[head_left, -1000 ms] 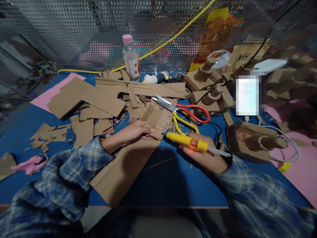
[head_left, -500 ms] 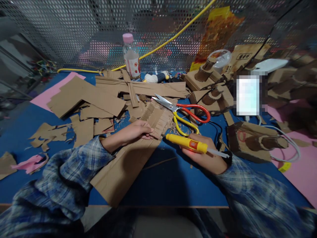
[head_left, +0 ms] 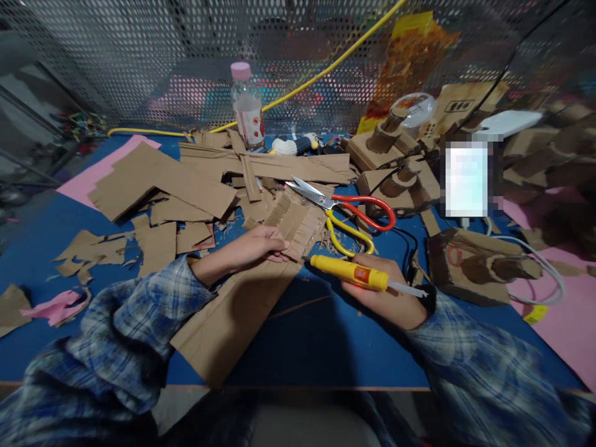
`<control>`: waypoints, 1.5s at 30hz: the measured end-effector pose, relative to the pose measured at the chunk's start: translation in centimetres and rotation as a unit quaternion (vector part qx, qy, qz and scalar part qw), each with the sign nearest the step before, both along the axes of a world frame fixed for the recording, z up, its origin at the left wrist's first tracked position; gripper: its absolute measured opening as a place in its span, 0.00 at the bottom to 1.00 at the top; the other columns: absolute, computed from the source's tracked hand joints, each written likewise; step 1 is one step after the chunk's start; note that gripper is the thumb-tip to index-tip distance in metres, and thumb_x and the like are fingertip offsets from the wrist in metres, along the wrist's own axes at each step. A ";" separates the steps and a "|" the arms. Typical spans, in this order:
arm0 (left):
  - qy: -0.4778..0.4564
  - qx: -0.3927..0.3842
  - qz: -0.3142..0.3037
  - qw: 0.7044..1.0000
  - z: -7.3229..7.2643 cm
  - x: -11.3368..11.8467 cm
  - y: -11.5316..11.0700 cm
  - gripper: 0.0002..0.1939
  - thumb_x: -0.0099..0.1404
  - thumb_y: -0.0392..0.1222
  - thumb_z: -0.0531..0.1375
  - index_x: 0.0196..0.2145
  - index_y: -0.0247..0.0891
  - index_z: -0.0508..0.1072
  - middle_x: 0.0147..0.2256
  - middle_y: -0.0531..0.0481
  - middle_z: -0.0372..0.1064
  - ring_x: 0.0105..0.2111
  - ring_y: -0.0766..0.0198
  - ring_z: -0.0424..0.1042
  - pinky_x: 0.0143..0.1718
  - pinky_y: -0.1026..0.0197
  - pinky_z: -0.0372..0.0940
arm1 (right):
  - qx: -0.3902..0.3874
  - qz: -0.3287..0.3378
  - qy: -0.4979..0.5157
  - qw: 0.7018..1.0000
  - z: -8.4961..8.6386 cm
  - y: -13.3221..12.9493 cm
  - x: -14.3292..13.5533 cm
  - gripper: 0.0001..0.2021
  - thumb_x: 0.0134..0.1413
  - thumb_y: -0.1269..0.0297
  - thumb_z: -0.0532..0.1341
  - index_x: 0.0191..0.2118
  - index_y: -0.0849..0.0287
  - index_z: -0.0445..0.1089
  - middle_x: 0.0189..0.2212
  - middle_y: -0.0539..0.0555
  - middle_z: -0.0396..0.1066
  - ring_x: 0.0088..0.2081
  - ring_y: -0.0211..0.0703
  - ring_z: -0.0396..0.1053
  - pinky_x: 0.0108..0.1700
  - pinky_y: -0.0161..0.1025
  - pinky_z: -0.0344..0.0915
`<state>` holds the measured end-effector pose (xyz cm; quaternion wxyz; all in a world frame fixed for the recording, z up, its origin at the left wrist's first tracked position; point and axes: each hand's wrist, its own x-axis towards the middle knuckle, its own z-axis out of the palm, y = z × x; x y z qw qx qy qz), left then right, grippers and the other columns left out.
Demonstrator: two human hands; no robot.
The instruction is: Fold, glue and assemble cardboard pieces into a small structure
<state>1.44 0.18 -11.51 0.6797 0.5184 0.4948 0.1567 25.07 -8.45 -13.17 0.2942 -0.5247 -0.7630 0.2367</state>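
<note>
My left hand (head_left: 261, 244) pinches the near edge of a small cardboard piece (head_left: 298, 226) with cut fringes along its sides. Under that wrist a long cardboard strip (head_left: 233, 320) slants toward the table's front edge. In my right hand (head_left: 379, 292) is a yellow hot glue gun (head_left: 347, 270), a clear glue stick poking from its back end. Its dark nozzle points left, at or very near the fringed piece's lower corner; whether they touch I cannot tell. Just beyond lie scissors (head_left: 326, 200) with one red and one yellow handle, blades partly apart.
Cardboard offcuts (head_left: 186, 183) cover the left and back of the blue table (head_left: 321, 347). Behind them stands a pink-capped bottle (head_left: 248, 108) before a perforated metal screen. Cardboard models with tubes (head_left: 482, 267), a blurred-out lit screen (head_left: 466, 180) and cables occupy the right.
The glue gun has shifted very slightly left in my right hand. My left hand and the fringed cardboard stay where they were.
</note>
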 end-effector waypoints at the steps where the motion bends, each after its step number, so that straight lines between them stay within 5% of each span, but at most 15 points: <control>1: 0.001 0.004 -0.002 1.000 -0.1 0.0 0.0 0.09 0.56 0.35 0.58 0.21 0.36 0.61 0.22 0.56 0.64 0.24 0.73 0.67 0.29 0.69 0.64 | -0.002 0.002 -0.002 1.000 0.0 0.0 0.0 0.10 0.49 0.66 0.59 0.22 0.54 0.56 0.20 0.48 0.63 0.23 0.38 0.63 0.26 0.38 0.61; 7: 0.062 0.133 -0.078 0.986 -0.8 -0.4 -0.2 0.09 0.58 0.43 0.57 0.24 0.35 0.65 0.24 0.54 0.66 0.25 0.70 0.66 0.27 0.67 0.60 | -0.029 0.026 -0.020 0.999 0.0 -0.1 0.1 0.11 0.48 0.66 0.59 0.21 0.55 0.55 0.20 0.49 0.62 0.23 0.38 0.62 0.26 0.38 0.57; 11: 0.197 0.293 -0.108 0.929 -0.6 -0.1 -0.9 0.13 0.60 0.48 0.55 0.25 0.36 0.66 0.23 0.54 0.64 0.23 0.68 0.62 0.24 0.65 0.54 | -0.064 0.026 -0.019 0.997 0.6 0.1 0.5 0.10 0.49 0.66 0.59 0.22 0.55 0.58 0.21 0.49 0.64 0.25 0.39 0.64 0.28 0.38 0.58; 16: 0.296 0.389 -0.120 0.864 0.4 0.9 -1.9 0.15 0.61 0.50 0.54 0.25 0.37 0.65 0.20 0.54 0.59 0.22 0.66 0.59 0.25 0.63 0.52 | -0.088 0.035 -0.008 0.995 1.5 0.2 1.1 0.08 0.50 0.66 0.59 0.23 0.56 0.61 0.22 0.49 0.65 0.25 0.39 0.64 0.27 0.37 0.57; 24: 0.393 0.445 -0.211 0.777 1.2 2.9 -2.5 0.13 0.65 0.44 0.50 0.33 0.32 0.69 0.29 0.45 0.68 0.29 0.60 0.68 0.32 0.61 0.60 | -0.109 0.033 -0.025 0.993 2.1 0.0 1.7 0.05 0.48 0.66 0.59 0.24 0.57 0.64 0.22 0.49 0.66 0.25 0.38 0.65 0.27 0.36 0.58; 32: 0.412 0.434 -0.237 0.765 2.4 4.0 -3.2 0.13 0.66 0.42 0.49 0.35 0.31 0.69 0.31 0.43 0.70 0.31 0.59 0.70 0.34 0.60 0.63 | -0.115 0.034 -0.034 0.992 2.5 0.0 1.9 0.03 0.47 0.67 0.58 0.25 0.58 0.66 0.22 0.49 0.67 0.24 0.38 0.64 0.27 0.36 0.56; 40: 0.429 0.457 -0.235 0.743 1.7 4.2 -3.6 0.16 0.68 0.42 0.46 0.39 0.30 0.69 0.34 0.41 0.70 0.34 0.55 0.72 0.36 0.57 0.65 | -0.098 0.023 -0.037 0.994 2.4 0.1 2.2 0.01 0.45 0.68 0.60 0.26 0.58 0.68 0.23 0.48 0.68 0.24 0.37 0.65 0.26 0.34 0.58; 45: 0.448 0.487 -0.245 0.709 3.7 3.6 -3.8 0.22 0.70 0.49 0.43 0.43 0.28 0.68 0.39 0.36 0.68 0.38 0.52 0.71 0.38 0.54 0.65 | -0.112 0.041 0.052 0.991 2.8 0.3 2.4 0.05 0.47 0.69 0.60 0.31 0.58 0.73 0.30 0.51 0.75 0.32 0.41 0.72 0.33 0.35 0.66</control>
